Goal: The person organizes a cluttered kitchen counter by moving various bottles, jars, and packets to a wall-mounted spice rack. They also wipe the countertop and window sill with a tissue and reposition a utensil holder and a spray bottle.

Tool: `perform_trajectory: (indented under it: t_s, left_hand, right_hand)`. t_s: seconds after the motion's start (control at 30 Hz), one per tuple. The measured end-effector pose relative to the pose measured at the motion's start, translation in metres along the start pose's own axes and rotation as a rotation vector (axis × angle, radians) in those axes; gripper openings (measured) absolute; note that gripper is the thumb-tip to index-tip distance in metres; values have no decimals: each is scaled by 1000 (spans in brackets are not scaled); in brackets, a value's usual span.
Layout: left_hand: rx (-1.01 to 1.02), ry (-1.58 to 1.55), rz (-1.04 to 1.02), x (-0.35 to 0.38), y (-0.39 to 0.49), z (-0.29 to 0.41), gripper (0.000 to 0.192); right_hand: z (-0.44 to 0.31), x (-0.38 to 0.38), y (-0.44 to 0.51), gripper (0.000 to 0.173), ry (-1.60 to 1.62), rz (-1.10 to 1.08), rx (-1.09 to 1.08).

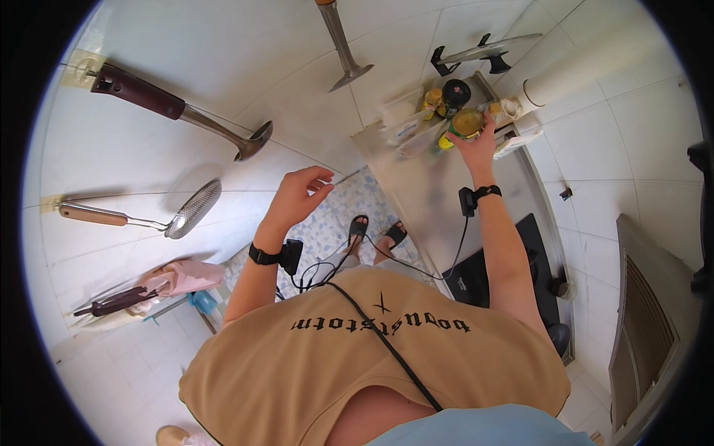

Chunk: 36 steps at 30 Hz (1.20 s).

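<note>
My right hand (475, 146) reaches to the far end of the metal counter, thumb and fingers spread around a bottle with a yellowish top (468, 121). A dark-lidded jar (456, 93) and a small yellow-capped bottle (432, 101) stand just behind it. Another yellow item (445, 140) shows beside my thumb, partly hidden. My left hand (304, 192) hangs in the air over the tiled floor, fingers loosely bent and holding nothing. Both wrists carry strapped black devices with cables.
The stainless counter (440, 189) runs along my right, with a black cooktop (471, 279) nearer me. Clear plastic packages (410, 128) lie by the bottles. A ladle (254, 142), a skimmer (195, 209) and a spatula-like utensil (348, 69) hang on the wall. A pot lid (491, 49) sits on a rack.
</note>
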<state>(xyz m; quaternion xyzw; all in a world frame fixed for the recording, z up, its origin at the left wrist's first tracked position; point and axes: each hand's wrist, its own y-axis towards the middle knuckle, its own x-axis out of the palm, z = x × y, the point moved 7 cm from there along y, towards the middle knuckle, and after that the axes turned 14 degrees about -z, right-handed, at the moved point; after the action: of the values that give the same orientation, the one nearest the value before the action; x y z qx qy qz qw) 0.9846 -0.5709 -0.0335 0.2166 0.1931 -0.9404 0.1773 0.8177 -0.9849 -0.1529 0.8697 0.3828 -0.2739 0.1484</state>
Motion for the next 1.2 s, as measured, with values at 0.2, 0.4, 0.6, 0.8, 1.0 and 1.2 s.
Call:
perform_trajectory:
  t_s: [0.2, 0.4, 0.6, 0.8, 1.0, 1.2]
  left_hand:
    - [33, -1, -48, -3, -1, 9, 24]
    - [204, 5, -217, 3, 13, 22, 19]
    - [694, 205, -512, 56, 27, 55, 12]
    - [859, 268, -916, 141, -15, 95, 17]
    - [806, 308, -1302, 265, -104, 132, 19]
    - [933, 497, -1660, 389, -296, 149, 51]
  right_hand:
    - [-6, -3, -12, 126, -88, 34, -13]
    - [-36, -39, -89, 125, -105, 129, 112]
    - [-69, -89, -310, 43, 95, 270, 298]
    - [-151, -51, -609, 16, 105, 721, 666]
    - [-286, 61, -844, 21, 80, 1333, 873]
    - [-448, 244, -1025, 27, 6, 1864, 1081]
